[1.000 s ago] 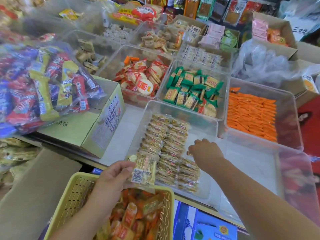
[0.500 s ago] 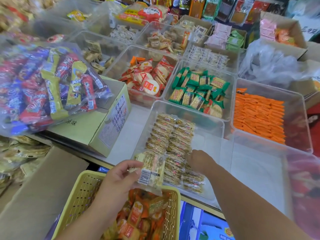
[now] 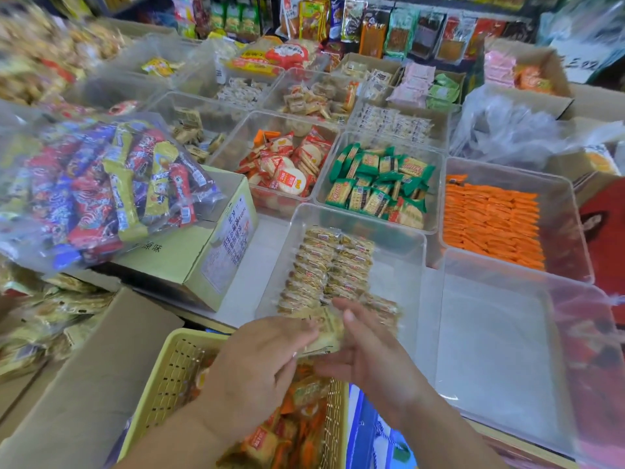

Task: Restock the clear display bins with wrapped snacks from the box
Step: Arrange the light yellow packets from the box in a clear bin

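At the clear bin (image 3: pixel 396 282), our left hand (image 3: pixel 257 362) pinches a wrapped snack pack (image 3: pixel 326 333) while our right hand (image 3: pixel 370 353) touches it, fingers straight.

Noting from my station: left hand (image 3: pixel 267 353) and right hand (image 3: pixel 367 350) both bare. Left forearm (image 3: pixel 189 431) and right forearm (image 3: pixel 449 431) bare to the frame's lower edge. Nails short, plain. Fingers blurred.
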The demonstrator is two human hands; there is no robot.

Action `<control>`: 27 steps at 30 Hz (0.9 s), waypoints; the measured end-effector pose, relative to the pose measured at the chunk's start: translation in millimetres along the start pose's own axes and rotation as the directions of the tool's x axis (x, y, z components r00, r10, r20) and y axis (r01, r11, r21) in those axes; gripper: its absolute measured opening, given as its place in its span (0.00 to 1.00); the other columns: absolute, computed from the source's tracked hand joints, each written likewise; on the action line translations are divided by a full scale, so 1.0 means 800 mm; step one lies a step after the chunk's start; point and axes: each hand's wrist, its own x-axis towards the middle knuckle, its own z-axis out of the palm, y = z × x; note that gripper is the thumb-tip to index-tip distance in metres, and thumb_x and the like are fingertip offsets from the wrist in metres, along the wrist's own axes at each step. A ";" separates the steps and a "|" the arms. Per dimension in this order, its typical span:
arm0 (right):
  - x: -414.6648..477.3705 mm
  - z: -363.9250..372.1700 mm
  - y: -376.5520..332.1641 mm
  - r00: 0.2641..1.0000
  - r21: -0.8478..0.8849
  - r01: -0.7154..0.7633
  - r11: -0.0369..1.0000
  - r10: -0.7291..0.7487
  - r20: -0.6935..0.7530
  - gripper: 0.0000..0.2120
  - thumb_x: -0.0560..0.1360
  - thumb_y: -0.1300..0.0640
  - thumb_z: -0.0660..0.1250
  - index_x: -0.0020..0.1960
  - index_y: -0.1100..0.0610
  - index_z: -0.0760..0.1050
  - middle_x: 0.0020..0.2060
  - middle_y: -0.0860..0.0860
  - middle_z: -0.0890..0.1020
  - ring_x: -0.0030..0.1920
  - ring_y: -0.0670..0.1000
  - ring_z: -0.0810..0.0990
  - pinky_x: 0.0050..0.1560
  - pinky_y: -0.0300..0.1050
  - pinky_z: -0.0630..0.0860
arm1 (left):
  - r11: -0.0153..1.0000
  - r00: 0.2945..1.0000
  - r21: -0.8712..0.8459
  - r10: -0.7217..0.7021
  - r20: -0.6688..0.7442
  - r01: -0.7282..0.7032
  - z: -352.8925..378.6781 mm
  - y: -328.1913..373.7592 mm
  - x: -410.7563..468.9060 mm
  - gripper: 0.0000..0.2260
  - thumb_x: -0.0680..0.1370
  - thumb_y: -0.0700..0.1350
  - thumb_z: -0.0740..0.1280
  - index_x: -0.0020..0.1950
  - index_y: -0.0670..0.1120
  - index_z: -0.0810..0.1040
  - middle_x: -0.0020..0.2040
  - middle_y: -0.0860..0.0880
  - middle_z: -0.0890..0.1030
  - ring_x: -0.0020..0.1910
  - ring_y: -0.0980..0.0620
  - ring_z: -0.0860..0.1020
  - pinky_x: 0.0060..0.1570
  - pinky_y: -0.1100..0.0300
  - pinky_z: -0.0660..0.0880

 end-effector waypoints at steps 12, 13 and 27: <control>-0.036 -0.016 0.013 0.990 0.097 0.140 0.985 -0.142 0.017 0.25 0.72 0.61 0.68 0.67 0.44 0.74 0.58 0.62 0.82 0.57 0.66 0.81 0.60 0.70 0.75 | 0.362 0.613 -0.515 -0.620 0.489 0.777 -0.011 0.038 -0.005 0.51 0.58 0.58 0.86 0.73 0.74 0.61 0.67 0.68 0.75 0.62 0.59 0.80 0.54 0.53 0.81; -0.038 -0.015 0.013 0.988 0.105 0.144 0.984 -0.149 0.043 0.26 0.72 0.61 0.69 0.67 0.43 0.74 0.58 0.61 0.82 0.56 0.65 0.82 0.61 0.70 0.74 | 0.202 0.577 -0.608 -0.630 0.520 0.768 -0.008 0.039 -0.003 0.47 0.62 0.53 0.85 0.74 0.70 0.63 0.66 0.59 0.79 0.58 0.53 0.84 0.49 0.53 0.83; -0.026 0.016 0.031 0.932 -0.769 0.127 0.626 -0.341 -0.124 0.37 0.71 0.32 0.62 0.77 0.39 0.59 0.74 0.36 0.58 0.75 0.39 0.56 0.74 0.43 0.60 | 0.270 0.521 -0.567 -0.781 0.345 0.779 0.031 0.035 0.017 0.13 0.79 0.36 0.71 0.44 0.54 0.75 0.44 0.50 0.83 0.38 0.44 0.82 0.43 0.38 0.83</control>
